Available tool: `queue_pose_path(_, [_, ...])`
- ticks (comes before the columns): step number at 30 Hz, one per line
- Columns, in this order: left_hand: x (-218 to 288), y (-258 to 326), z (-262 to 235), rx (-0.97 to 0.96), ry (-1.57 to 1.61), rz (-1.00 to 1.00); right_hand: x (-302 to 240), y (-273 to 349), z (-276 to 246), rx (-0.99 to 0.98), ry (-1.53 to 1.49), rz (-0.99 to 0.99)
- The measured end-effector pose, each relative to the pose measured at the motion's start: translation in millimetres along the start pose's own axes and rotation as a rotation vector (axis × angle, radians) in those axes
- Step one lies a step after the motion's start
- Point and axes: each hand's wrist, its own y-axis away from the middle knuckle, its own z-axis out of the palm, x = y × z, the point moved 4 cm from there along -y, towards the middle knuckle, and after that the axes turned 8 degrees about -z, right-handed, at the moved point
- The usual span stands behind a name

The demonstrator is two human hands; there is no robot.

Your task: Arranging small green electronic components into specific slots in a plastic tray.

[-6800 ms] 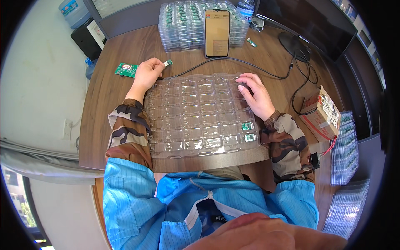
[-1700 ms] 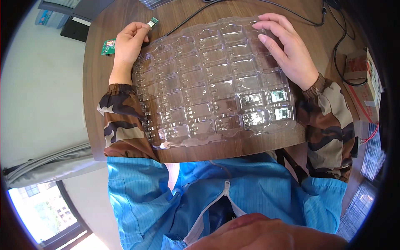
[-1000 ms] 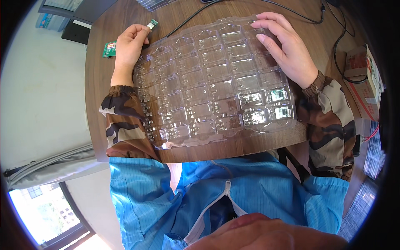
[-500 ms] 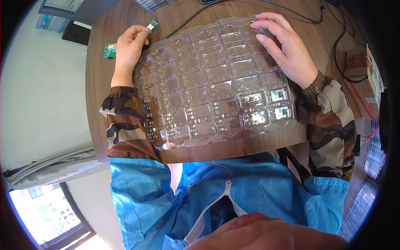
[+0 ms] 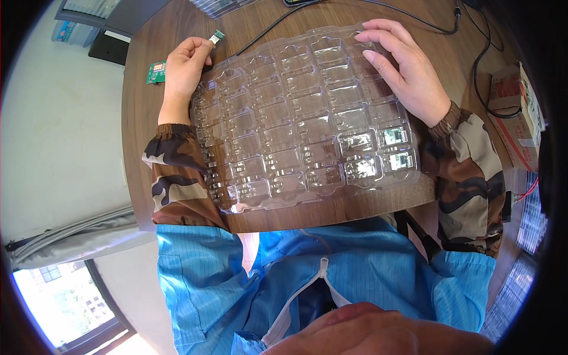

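Head view: almost unchanged over last second. Left hand (image 5: 183,65) still pinches small green connector board (image 5: 216,37) at fingers; right hand (image 5: 405,74) stays flat, open, on clear plastic compartment tray (image 5: 296,124) on brown wooden counter (image 5: 142,124). Work paused.

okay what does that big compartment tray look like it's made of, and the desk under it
The compartment tray: likely thin clear moulded plastic, glossy; the desk shows through it and its ridges catch glare. The desk: dark brown wood or wood-look laminate, matte, with visible grain lines.

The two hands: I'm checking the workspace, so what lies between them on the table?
In the head view, the clear plastic blister tray spans the stretch between the left hand and the right hand.
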Motion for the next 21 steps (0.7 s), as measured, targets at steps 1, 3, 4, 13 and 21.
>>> queue_pose_path(1, [0.4, 0.1, 0.2, 0.000, 0.000, 0.000, -0.1, -0.1, 0.0, 0.002, 0.000, -0.001])
queue_pose_path(3, [1.0, 0.8, 0.9, 0.007, 0.006, -0.015, 0.3, -0.1, 0.4, 0.000, -0.004, 0.001])
queue_pose_path(4, [1.8, 1.1, 1.0, 0.007, 0.006, -0.014, 0.3, -0.2, 0.2, -0.001, -0.008, 0.003])
queue_pose_path(13, [2.6, 1.4, 1.0, -0.003, 0.015, -0.018, 0.5, -0.7, 0.2, 0.001, -0.005, -0.001])
queue_pose_path(21, [2.6, 1.9, 0.1, 0.012, -0.019, -0.012, -0.7, -0.7, 0.2, -0.001, -0.007, -0.006])
